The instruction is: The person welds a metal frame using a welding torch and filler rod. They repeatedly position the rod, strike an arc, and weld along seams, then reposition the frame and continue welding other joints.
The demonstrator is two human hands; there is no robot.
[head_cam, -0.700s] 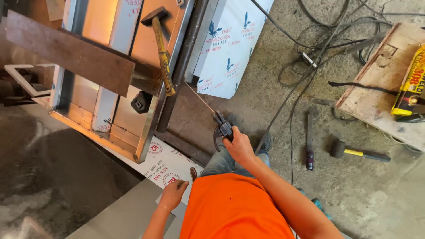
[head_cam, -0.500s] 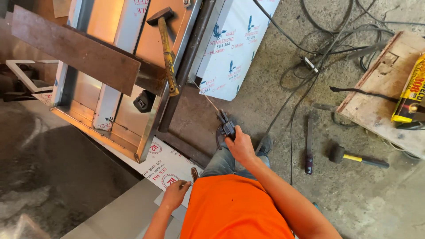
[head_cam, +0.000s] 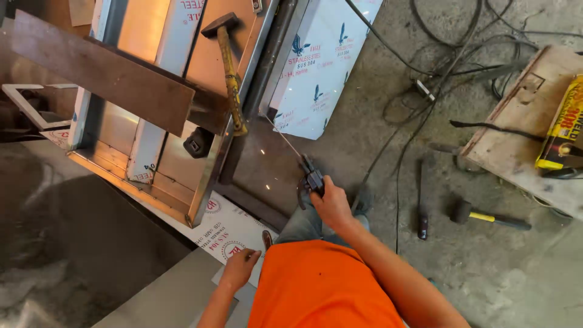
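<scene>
Nearest: person in orange shirt [head_cam: 322, 285], seen from above. Left hand [head_cam: 240, 267] rests flat, fingers spread, on a grey sheet [head_cam: 164, 297] w/ white film-covered panel [head_cam: 221, 234] just beside it; nothing held. Right hand [head_cam: 333, 203] extended fwd, grip closed around black electrode holder [head_cam: 313, 180]; thin welding rod [head_cam: 284, 138] runs up-left from holder, tip at edge of steel cabinet frame [head_cam: 152, 152]. Frame lies on floor, open face up, dark wood plank [head_cam: 103, 76] across it. Yellow-handled hammer [head_cam: 228, 67] rests on frame, head away from person. Right of hand, on concrete floor [head_cam: 516, 267]: black-handled tool [head_cam: 421, 200], rubber mallet [head_cam: 486, 215]. Further: film-wrapped steel sheet [head_cam: 325, 67], tangled cables [head_cam: 449, 67], wood board [head_cam: 522, 133] w/ yellow box [head_cam: 565, 130] on it.
</scene>
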